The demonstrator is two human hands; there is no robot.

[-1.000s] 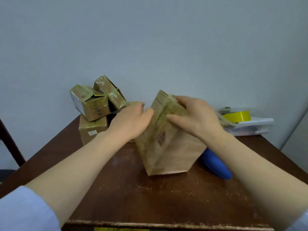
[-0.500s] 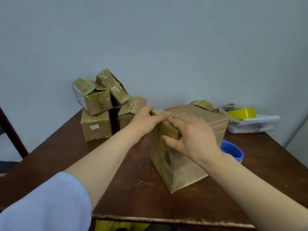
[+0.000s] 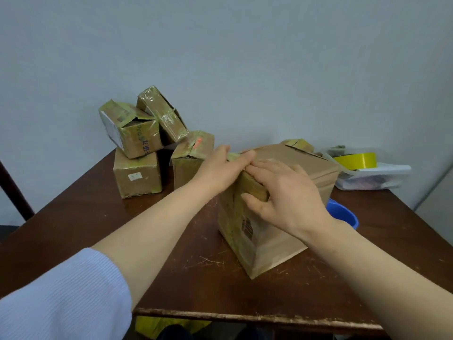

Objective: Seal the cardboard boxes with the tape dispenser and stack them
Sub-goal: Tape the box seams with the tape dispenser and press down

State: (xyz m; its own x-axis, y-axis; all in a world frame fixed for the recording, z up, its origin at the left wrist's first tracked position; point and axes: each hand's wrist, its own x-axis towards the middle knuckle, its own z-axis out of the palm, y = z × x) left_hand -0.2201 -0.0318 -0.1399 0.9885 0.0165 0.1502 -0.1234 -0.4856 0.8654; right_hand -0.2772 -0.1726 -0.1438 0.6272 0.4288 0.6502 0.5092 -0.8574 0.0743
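Observation:
A large cardboard box (image 3: 277, 231) stands upright on the brown table (image 3: 98, 217), right of centre. My left hand (image 3: 220, 170) lies on its upper left edge with the fingers straight, pressing down tape there. My right hand (image 3: 284, 195) rests flat over the same corner, with its fingers spread on the top face and its thumb on the side. A roll of yellow tape (image 3: 355, 160) sits on a white tray (image 3: 382, 177) at the back right.
Several smaller taped boxes (image 3: 137, 133) are piled at the back left against the wall. One more small box (image 3: 297, 144) peeks out behind the large one. A blue bowl (image 3: 343, 214) sits right of the large box. The table's worn front edge (image 3: 245, 317) is near me.
The large box was tilted on an edge one second ago and now stands flat. Both hands moved from gripping its top to pressing on its upper left edge.

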